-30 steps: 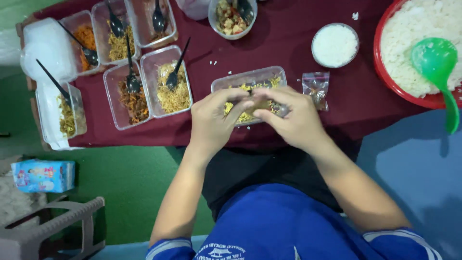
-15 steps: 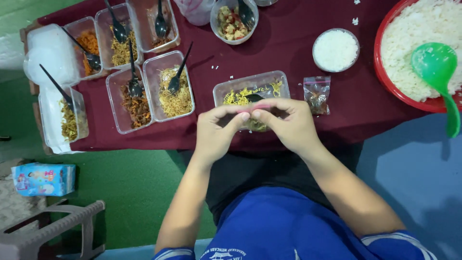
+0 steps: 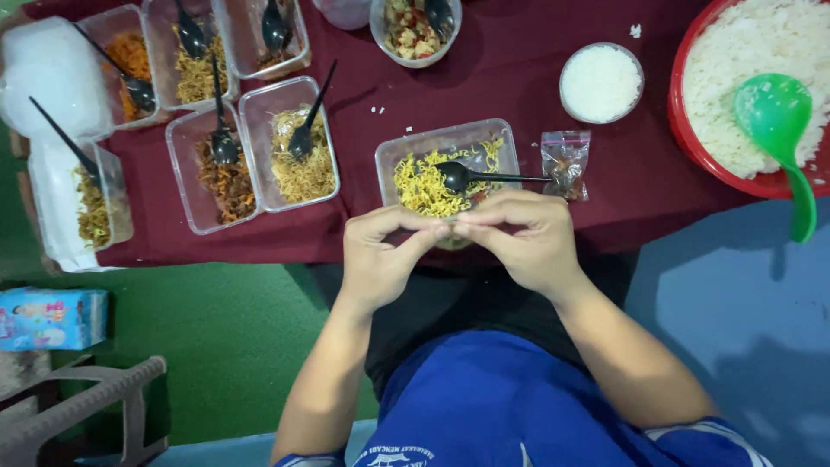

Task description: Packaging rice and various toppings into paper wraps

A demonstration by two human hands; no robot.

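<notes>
The left hand (image 3: 378, 259) and the right hand (image 3: 520, 244) met at the near edge of the dark red tablecloth (image 3: 510, 86), fingertips pinched together on something small between them; what it was could not be made out. Both sets of fingers were curled nearly closed, thumbs pressed against forefingers.

Just beyond the hands, at twelve o'clock, sat a clear rectangular plastic container of yellow noodles (image 3: 432, 177), with a black plastic spoon (image 3: 484, 178) lying across it, bowl in the noodles and handle pointing to three o'clock. Beside that handle's tip lay a small clear zip bag of brown sauce (image 3: 565, 163). At one o'clock stood a small round bowl of white rice (image 3: 601, 82), and farther to two o'clock a big red basin of rice (image 3: 743, 78) held a green plastic ladle (image 3: 782, 130). At ten o'clock stood several clear tubs of noodles and shredded food (image 3: 294, 147), each with a black spoon.
</notes>
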